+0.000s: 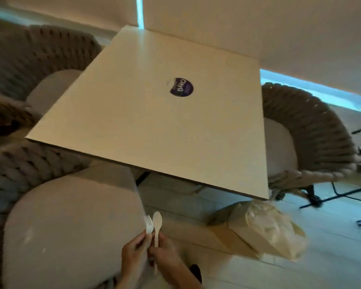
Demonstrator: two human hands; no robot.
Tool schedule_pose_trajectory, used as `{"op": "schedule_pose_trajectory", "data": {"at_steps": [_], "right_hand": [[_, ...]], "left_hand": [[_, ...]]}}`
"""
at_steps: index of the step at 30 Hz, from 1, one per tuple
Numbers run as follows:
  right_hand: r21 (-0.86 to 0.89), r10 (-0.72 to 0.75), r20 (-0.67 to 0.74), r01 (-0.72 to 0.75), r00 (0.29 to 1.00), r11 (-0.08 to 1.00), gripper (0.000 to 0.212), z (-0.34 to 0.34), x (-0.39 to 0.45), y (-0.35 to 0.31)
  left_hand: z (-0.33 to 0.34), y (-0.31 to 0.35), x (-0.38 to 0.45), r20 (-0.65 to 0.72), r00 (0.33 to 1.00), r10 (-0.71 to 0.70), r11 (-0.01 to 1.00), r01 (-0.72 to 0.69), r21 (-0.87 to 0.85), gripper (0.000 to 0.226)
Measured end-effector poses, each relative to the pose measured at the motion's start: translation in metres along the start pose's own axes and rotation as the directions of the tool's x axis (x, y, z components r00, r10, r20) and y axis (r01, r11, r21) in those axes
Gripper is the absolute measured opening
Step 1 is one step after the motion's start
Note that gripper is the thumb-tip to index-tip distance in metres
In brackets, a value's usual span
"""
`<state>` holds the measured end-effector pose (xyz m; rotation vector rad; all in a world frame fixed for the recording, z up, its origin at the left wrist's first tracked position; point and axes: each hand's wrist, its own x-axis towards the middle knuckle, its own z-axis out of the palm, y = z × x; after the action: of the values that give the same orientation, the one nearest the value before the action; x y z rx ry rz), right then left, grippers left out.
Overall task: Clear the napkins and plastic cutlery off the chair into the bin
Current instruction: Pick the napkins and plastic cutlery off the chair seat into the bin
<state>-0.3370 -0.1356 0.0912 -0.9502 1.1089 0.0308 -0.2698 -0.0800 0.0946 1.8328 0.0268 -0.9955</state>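
Observation:
A white plastic fork [149,224] and a white plastic spoon [156,226] stick up side by side at the bottom centre, over the right edge of the chair's grey seat cushion [71,226]. My left hand [133,253] pinches the fork's handle. My right hand [165,255] grips the spoon's handle, whose lower end pokes out below the hand. The two hands touch each other. A cardboard box bin [238,232] lined with a clear plastic bag [275,228] stands on the floor to the right. No napkin is visible on the cushion.
A square white table [154,122] with a dark round sticker [181,86] fills the middle. Woven rope chairs stand at the left [19,59] and at the right [311,132]. Thin black metal legs [342,195] cross the floor at far right.

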Motion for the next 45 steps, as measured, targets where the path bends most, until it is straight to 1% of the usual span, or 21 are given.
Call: {"op": "schedule_pose_trajectory", "data": {"at_steps": [2, 4, 5, 6, 7, 8, 10, 12, 14, 17, 18, 20, 22, 25, 28, 31, 33, 35, 38, 41, 45], "right_hand": [[0.025, -0.038, -0.060, 0.040, 0.997, 0.999, 0.031, -0.049, -0.013, 0.003], [0.016, -0.051, -0.097, 0.052, 0.994, 0.998, 0.021, -0.092, -0.023, 0.007], [0.024, -0.064, -0.119, 0.067, 0.991, 0.997, 0.017, -0.119, -0.029, 0.012], [0.021, -0.069, -0.130, 0.072, 0.989, 0.997, 0.017, -0.134, -0.034, 0.012], [0.023, -0.076, -0.155, 0.081, 0.985, 0.996, 0.018, -0.153, -0.038, 0.015], [0.007, -0.076, -0.199, 0.079, 0.977, 0.997, 0.020, -0.175, -0.045, 0.017], [-0.040, -0.083, -0.284, 0.075, 0.955, 0.996, 0.021, -0.216, -0.055, 0.022], [-0.090, -0.074, -0.379, 0.043, 0.923, 0.995, 0.019, -0.264, -0.065, 0.031], [-0.149, -0.058, -0.463, -0.013, 0.884, 0.989, 0.017, -0.309, -0.070, 0.041], [-0.195, -0.045, -0.614, -0.095, 0.788, 0.976, 0.014, -0.370, -0.077, 0.046], [-0.207, -0.046, -0.649, -0.118, 0.760, 0.971, 0.016, -0.388, -0.078, 0.047], [-0.250, -0.063, -0.687, -0.154, 0.724, 0.956, 0.023, -0.415, -0.080, 0.048], [-0.280, -0.063, -0.698, -0.191, 0.713, 0.941, 0.025, -0.435, -0.075, 0.047], [-0.293, -0.044, -0.692, -0.225, 0.720, 0.929, 0.030, -0.446, -0.059, 0.044], [-0.332, -0.037, -0.683, -0.265, 0.729, 0.905, 0.042, -0.443, -0.042, 0.044], [-0.402, -0.098, -0.701, -0.278, 0.706, 0.872, 0.041, -0.430, -0.038, 0.043], [-0.456, -0.157, -0.695, -0.261, 0.702, 0.851, 0.044, -0.423, -0.037, 0.041], [-0.486, -0.188, -0.673, -0.237, 0.715, 0.841, 0.046, -0.415, -0.037, 0.041], [-0.501, -0.214, -0.654, -0.204, 0.726, 0.841, 0.043, -0.399, -0.036, 0.039], [-0.577, -0.302, -0.621, -0.161, 0.723, 0.801, 0.038, -0.376, -0.033, 0.033], [-0.659, -0.365, -0.517, -0.088, 0.774, 0.747, 0.030, -0.327, -0.024, 0.022]], "left_hand": [[0.050, 0.005, -0.019, 0.054, 0.998, 0.025, 0.998, -0.028, 0.058, 0.013], [0.093, 0.006, -0.037, 0.099, 0.994, 0.041, 0.990, -0.053, 0.130, 0.020], [0.119, 0.005, -0.046, 0.143, 0.989, 0.041, 0.984, -0.064, 0.164, 0.022], [0.133, 0.005, -0.049, 0.173, 0.985, 0.025, 0.981, -0.057, 0.185, 0.022], [0.151, 0.004, -0.055, 0.234, 0.972, 0.012, 0.978, -0.061, 0.202, 0.022], [0.169, 0.002, -0.060, 0.287, 0.958, 0.003, 0.972, -0.071, 0.224, 0.023], [0.195, -0.002, -0.066, 0.344, 0.939, 0.008, 0.959, -0.104, 0.262, 0.028], [0.222, -0.007, -0.072, 0.396, 0.918, -0.002, 0.944, -0.129, 0.304, 0.032], [0.239, -0.009, -0.077, 0.429, 0.903, -0.018, 0.923, -0.150, 0.355, 0.030], [0.254, -0.008, -0.079, 0.480, 0.877, 0.012, 0.889, -0.229, 0.396, 0.029], [0.258, -0.009, -0.080, 0.492, 0.870, 0.012, 0.878, -0.244, 0.411, 0.028], [0.263, -0.010, -0.080, 0.518, 0.855, 0.020, 0.855, -0.283, 0.434, 0.027], [0.267, -0.014, -0.076, 0.519, 0.854, 0.036, 0.837, -0.310, 0.450, 0.028], [0.269, -0.017, -0.072, 0.527, 0.849, 0.046, 0.827, -0.328, 0.456, 0.030], [0.268, -0.022, -0.064, 0.524, 0.850, 0.057, 0.816, -0.342, 0.467, 0.032], [0.266, -0.024, -0.060, 0.514, 0.856, 0.053, 0.814, -0.335, 0.475, 0.032], [0.264, -0.025, -0.058, 0.512, 0.857, 0.055, 0.825, -0.328, 0.461, 0.032], [0.260, -0.026, -0.056, 0.510, 0.859, 0.050, 0.833, -0.317, 0.453, 0.033], [0.252, -0.027, -0.055, 0.513, 0.857, 0.052, 0.835, -0.319, 0.449, 0.032], [0.240, -0.027, -0.051, 0.518, 0.854, 0.058, 0.832, -0.328, 0.448, 0.032], [0.214, -0.027, -0.044, 0.492, 0.869, 0.048, 0.848, -0.296, 0.440, 0.032]]}}
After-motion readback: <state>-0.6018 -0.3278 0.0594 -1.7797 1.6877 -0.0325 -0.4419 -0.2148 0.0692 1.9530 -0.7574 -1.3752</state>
